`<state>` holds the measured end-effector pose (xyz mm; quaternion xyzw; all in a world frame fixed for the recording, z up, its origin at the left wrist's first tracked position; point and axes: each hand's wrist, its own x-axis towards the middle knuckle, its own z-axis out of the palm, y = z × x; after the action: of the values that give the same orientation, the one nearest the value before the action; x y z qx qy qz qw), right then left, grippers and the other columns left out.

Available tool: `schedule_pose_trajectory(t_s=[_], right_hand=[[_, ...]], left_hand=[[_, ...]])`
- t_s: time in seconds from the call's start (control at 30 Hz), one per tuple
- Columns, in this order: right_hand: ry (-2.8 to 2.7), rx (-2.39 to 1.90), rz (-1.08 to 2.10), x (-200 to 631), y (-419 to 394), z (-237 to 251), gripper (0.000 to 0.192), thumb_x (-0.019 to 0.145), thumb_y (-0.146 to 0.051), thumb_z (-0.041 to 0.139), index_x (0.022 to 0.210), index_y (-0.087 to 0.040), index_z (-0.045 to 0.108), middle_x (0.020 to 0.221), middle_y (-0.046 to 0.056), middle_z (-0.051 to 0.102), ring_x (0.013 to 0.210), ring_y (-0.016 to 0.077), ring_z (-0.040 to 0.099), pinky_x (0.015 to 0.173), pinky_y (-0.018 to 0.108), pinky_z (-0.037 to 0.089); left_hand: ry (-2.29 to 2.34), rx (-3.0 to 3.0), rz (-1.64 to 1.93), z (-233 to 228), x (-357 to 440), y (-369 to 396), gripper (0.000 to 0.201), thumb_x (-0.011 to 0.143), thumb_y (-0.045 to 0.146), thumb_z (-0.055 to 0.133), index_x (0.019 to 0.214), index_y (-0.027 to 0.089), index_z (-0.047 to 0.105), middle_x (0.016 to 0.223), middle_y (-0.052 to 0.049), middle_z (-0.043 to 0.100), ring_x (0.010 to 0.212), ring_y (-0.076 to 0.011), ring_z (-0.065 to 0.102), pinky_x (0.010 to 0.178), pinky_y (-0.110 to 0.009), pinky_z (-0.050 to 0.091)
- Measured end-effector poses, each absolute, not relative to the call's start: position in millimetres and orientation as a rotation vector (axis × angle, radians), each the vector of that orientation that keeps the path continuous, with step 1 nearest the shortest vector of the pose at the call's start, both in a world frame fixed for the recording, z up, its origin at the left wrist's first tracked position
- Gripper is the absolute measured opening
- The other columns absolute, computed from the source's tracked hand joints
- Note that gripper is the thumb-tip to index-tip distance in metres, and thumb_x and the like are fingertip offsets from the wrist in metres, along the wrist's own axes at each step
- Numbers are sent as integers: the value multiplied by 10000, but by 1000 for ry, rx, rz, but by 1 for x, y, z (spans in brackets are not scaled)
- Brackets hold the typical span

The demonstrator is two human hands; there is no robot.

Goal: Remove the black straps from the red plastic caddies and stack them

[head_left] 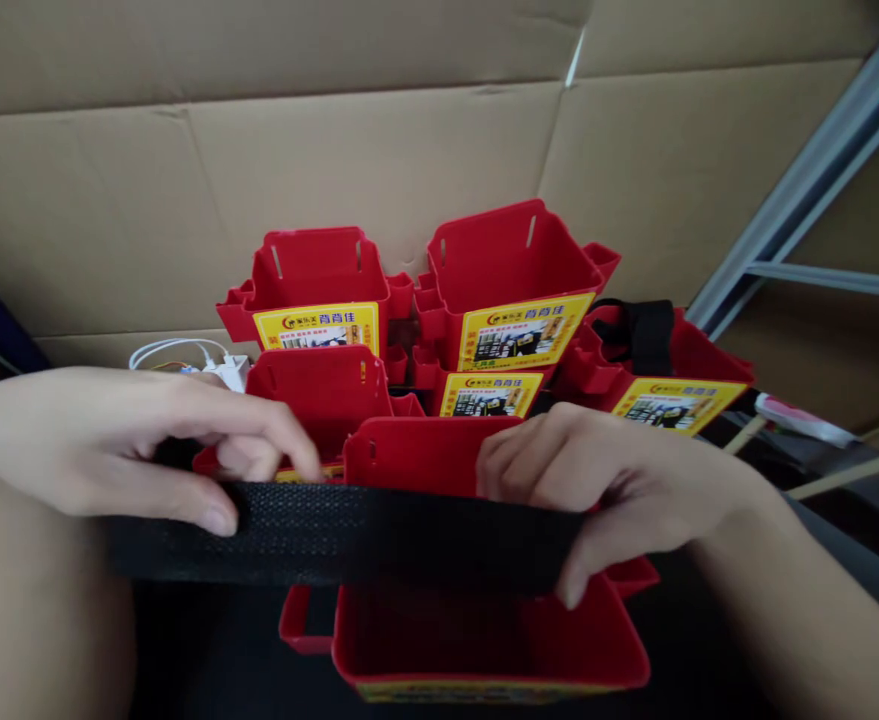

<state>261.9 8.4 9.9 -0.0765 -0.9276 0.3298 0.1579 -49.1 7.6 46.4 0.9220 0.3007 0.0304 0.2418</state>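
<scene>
A wide black woven strap (379, 535) is stretched level between both hands. My left hand (131, 440) pinches its left end with thumb below and fingers on top. At the strap's right end my right hand (619, 485) grips it the same way. Right under the strap sits an open red plastic bin (484, 640), its far wall (424, 455) showing between my hands.
Several more red bins with yellow labels (311, 325) (518, 335) stand in rows behind, one at the right (656, 375) with a black strap looped on it. White cables (184, 355) lie at left. Cardboard walls (184, 180) close the back; a grey metal rack (806, 190) rises at right.
</scene>
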Motion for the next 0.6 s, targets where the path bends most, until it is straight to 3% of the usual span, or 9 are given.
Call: schedule_pose_trajectory(t_s=[0.1, 0.23, 0.33, 0.47, 0.6], right_hand=[[-2621, -316, 1037, 271, 11, 15, 141, 742, -252, 676, 742, -111, 683, 713, 64, 657, 718, 143, 618, 705, 253, 482], [-2523, -594, 1064, 260, -8, 22, 443, 637, -385, 741, 1005, -154, 653, 874, 24, 675, 796, 152, 638, 706, 212, 499], [-2320, -863, 931, 246, -28, 25, 473, 738, -339, 670, 1178, -210, 557, 860, -11, 688, 785, 133, 656, 700, 191, 516], [-2219, -833, 1202, 246, -38, 27, 229, 837, -231, 545, 1039, -148, 611, 721, 22, 697, 578, 109, 651, 580, 179, 527], [-2130, -666, 1338, 263, -28, 32, 150, 790, -256, 570, 792, -142, 667, 678, 12, 692, 523, 85, 627, 533, 150, 479]], left_hand=[[773, 2542, 116, 50, -53, 17, 338, 867, 391, 436, 798, 144, 656, 687, 28, 614, 627, -65, 529, 613, -133, 422], [728, 2745, 274, 43, -27, 20, 248, 902, 296, 418, 929, 145, 614, 837, 6, 630, 742, -72, 540, 674, -131, 412], [643, 2806, 276, 38, 4, 12, 193, 909, 234, 409, 956, 175, 586, 835, 22, 627, 725, -62, 543, 670, -119, 399], [607, 2655, 188, 42, 8, 9, 147, 858, 265, 504, 809, 154, 588, 698, 42, 590, 618, -56, 510, 572, -110, 385], [827, 2558, 292, 47, -32, 26, 231, 758, 288, 629, 630, 108, 564, 563, 60, 500, 549, -39, 447, 523, -97, 353]])
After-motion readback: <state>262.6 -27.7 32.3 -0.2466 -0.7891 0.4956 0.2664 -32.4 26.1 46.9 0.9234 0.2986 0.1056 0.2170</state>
